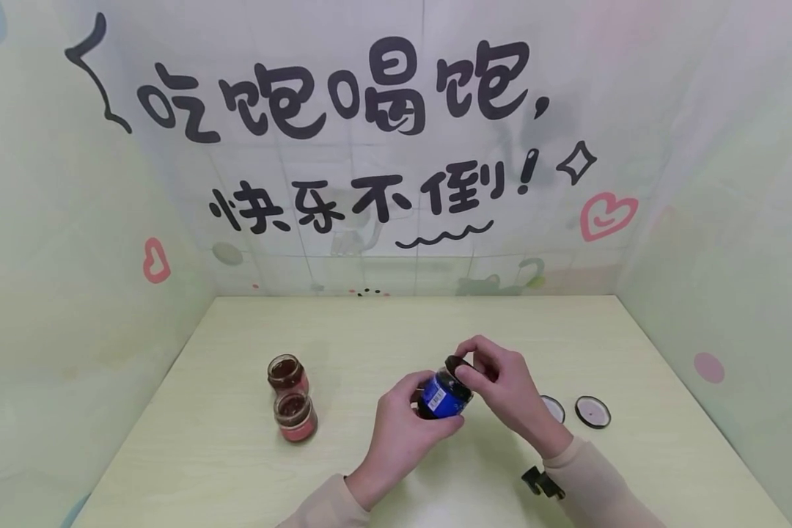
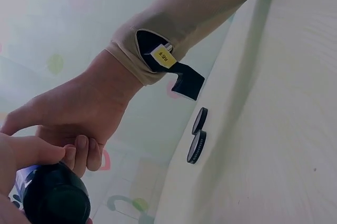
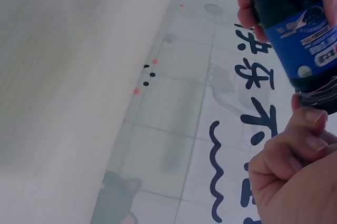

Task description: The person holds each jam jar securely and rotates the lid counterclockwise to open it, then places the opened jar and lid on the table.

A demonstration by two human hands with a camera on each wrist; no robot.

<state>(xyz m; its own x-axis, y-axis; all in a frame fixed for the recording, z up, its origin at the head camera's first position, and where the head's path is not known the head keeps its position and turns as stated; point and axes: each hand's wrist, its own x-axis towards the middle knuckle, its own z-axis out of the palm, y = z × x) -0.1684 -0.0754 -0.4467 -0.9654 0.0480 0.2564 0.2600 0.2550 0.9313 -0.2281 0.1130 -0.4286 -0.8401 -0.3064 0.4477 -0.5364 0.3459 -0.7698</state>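
My left hand (image 1: 396, 425) grips a small glass jar (image 1: 438, 400) with a blue label and dark contents, tilted above the table. At the mouth end, the thumb and fingers of my right hand (image 1: 504, 381) pinch a black lid (image 1: 457, 363). In the right wrist view the blue label of the jar (image 3: 303, 45) faces the camera, and the right fingers curl at its mouth. The left wrist view shows the dark base of the jar (image 2: 58, 200). Part of the lid is hidden behind the right fingers.
Two lidless jars with pink labels and reddish-brown contents, the rear jar (image 1: 286, 375) and the front jar (image 1: 295, 419), stand at left. Two lids, one (image 1: 592, 412) fully visible and another (image 1: 554, 408) partly behind my right wrist, lie at right. Printed walls enclose the table (image 1: 237, 484).
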